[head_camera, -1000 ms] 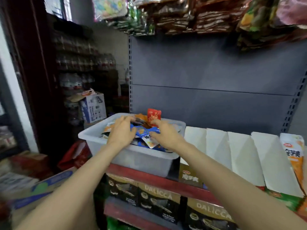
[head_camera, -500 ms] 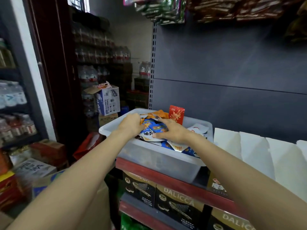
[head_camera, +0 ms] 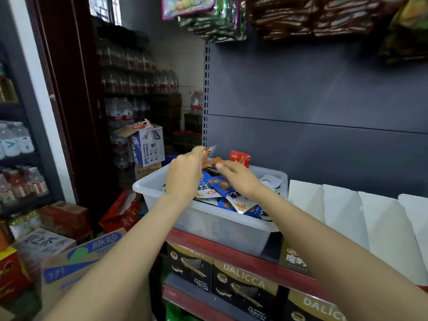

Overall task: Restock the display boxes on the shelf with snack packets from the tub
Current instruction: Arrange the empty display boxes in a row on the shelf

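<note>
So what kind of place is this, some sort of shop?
Most likely a small grocery or convenience shop. Snack bags hang above a grey shelf unit, bottled water is stacked at the back, and boxed DALICCA wafers sit under the tub of snack packets.

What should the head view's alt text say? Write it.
Both hands reach into a white tub of snack packets on a red-edged shop shelf; the left hand pinches an orange packet, the right hand rests on blue packets. White display boxes stand right.
</note>
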`<state>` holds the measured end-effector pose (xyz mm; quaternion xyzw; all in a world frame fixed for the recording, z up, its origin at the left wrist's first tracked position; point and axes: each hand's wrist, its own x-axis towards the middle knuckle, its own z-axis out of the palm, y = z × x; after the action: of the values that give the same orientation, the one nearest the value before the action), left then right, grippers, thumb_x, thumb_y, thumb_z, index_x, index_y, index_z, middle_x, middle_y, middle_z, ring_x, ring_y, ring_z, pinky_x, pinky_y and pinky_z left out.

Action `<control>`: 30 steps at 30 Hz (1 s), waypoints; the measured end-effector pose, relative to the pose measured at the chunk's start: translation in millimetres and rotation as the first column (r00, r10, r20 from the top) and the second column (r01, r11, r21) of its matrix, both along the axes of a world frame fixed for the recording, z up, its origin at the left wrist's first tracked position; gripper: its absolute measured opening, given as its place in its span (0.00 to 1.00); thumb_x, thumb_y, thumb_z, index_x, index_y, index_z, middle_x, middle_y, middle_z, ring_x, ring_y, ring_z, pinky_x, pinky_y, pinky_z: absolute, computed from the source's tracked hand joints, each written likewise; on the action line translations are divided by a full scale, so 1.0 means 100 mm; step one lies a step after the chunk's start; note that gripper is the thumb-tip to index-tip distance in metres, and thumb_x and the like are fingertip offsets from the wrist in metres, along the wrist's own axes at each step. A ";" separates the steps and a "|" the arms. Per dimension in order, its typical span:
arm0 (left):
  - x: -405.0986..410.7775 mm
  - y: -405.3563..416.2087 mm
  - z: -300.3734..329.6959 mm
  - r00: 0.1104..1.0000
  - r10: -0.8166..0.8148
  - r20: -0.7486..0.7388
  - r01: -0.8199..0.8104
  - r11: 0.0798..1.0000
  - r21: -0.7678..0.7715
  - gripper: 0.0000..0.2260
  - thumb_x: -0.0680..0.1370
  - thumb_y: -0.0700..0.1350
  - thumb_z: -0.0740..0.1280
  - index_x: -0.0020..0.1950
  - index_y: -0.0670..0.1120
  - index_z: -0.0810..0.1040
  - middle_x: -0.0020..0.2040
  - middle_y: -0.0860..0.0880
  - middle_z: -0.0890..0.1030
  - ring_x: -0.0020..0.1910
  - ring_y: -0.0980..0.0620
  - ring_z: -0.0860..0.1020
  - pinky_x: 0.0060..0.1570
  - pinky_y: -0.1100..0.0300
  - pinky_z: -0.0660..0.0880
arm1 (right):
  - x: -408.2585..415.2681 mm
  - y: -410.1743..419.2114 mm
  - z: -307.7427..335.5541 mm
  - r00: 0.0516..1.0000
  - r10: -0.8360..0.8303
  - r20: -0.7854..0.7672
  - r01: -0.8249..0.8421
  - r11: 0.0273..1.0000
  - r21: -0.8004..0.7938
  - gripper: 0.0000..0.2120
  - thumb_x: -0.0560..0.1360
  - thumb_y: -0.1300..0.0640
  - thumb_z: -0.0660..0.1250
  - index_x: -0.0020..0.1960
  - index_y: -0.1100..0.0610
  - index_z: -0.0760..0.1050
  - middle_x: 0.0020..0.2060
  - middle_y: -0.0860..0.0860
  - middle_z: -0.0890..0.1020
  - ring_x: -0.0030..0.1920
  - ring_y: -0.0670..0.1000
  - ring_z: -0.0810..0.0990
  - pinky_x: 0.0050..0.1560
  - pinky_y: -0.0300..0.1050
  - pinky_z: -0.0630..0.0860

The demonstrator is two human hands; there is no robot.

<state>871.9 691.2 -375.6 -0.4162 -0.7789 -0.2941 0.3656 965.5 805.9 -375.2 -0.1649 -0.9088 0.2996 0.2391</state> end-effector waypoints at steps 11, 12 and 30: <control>0.80 0.11 -0.13 0.794 -0.597 0.117 0.608 0.786 -0.115 0.28 0.66 0.64 0.67 0.60 0.48 0.79 0.59 0.49 0.80 0.59 0.53 0.74 0.60 0.63 0.67 | 0.94 0.09 0.24 0.899 -0.180 -0.399 -0.213 0.615 -0.759 0.15 0.75 0.73 0.55 0.54 0.65 0.77 0.44 0.59 0.83 0.39 0.54 0.81 0.38 0.44 0.81; 0.89 0.14 -0.14 0.763 -0.632 0.136 0.645 0.758 -0.097 0.29 0.65 0.63 0.69 0.60 0.47 0.79 0.62 0.50 0.78 0.62 0.54 0.70 0.63 0.65 0.62 | 1.07 0.12 0.23 0.887 -0.207 -0.413 -0.204 0.628 -0.751 0.15 0.74 0.73 0.55 0.51 0.63 0.78 0.43 0.57 0.83 0.38 0.54 0.80 0.37 0.44 0.80; 2.45 0.82 -0.16 0.492 -0.630 0.600 0.780 0.626 0.018 0.37 0.71 0.49 0.74 0.75 0.47 0.60 0.70 0.49 0.64 0.66 0.50 0.69 0.64 0.59 0.67 | 2.79 0.35 0.02 0.760 -0.500 -0.415 0.151 0.757 -0.635 0.14 0.74 0.71 0.60 0.55 0.58 0.74 0.46 0.52 0.82 0.41 0.49 0.81 0.34 0.41 0.77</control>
<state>1117.1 773.2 -391.9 -0.6392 -0.6370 -0.4217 -0.0882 1245.0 841.3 -372.9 -0.2956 -0.6195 0.5409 0.4861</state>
